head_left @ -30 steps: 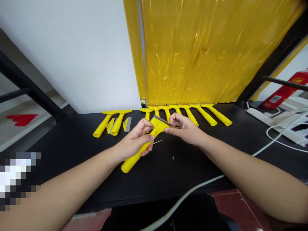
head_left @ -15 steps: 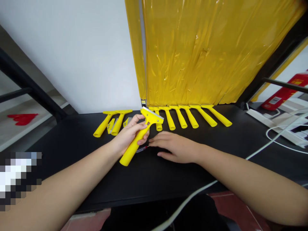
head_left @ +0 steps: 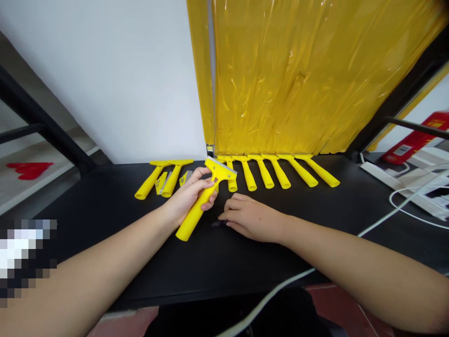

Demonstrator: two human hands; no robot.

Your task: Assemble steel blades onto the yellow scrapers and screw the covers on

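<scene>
Black bench [head_left: 196,271]: right grip [head_left: 249,217] pinches a slim dark tool [head_left: 216,224]; left grip [head_left: 185,200], clamped alongside, should steady its yellow T-shaped plastic scraper [head_left: 197,214].

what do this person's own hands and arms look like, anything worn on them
The left hand and right hand are ungloved, with no rings, watch or bracelet visible. Both forearms are bare, with no sleeves in view.

Looks smooth and plastic on the held scraper [head_left: 195,215], metallic along its blade [head_left: 221,166], glossy and wrinkled over the curtain [head_left: 270,89].
</scene>
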